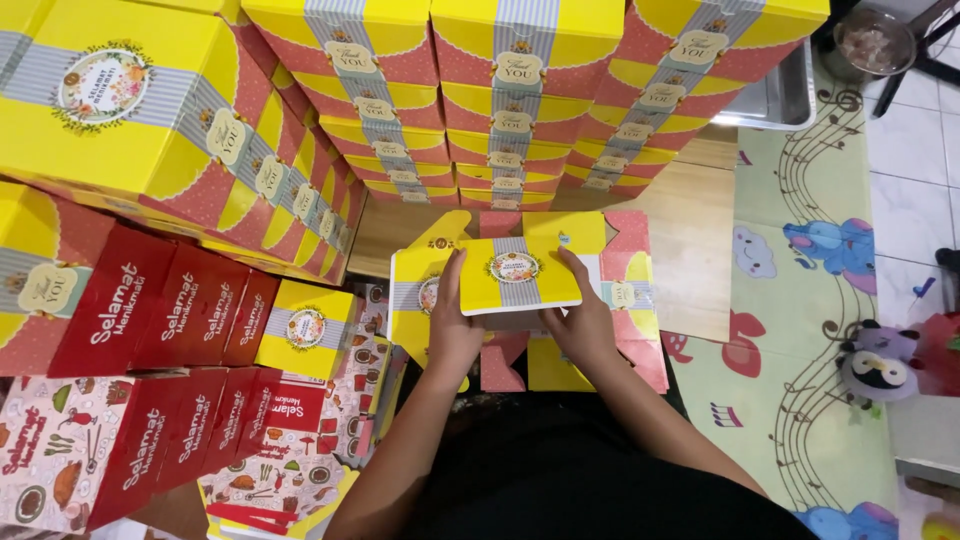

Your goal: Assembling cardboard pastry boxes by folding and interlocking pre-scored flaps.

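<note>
Down at the middle of the view, gripped a yellow cardboard box [520,275] with both hands over the wooden floor [690,260]. Left hand [452,325] clasped around its near-left edge, thumb up along the side. Right hand [582,318] clasped at its near-right corner, fingers spread beneath the lid panel. Box only partly folded (flaps in yellow and red fanned out flat under it). Just beyond, rose 3 tall stacks of finished yellow boxes [515,100]. Off to the left, leaned a row of red boxes [170,310]. Far right, lay a patterned play mat [800,300] with a penguin toy [880,368].
</note>
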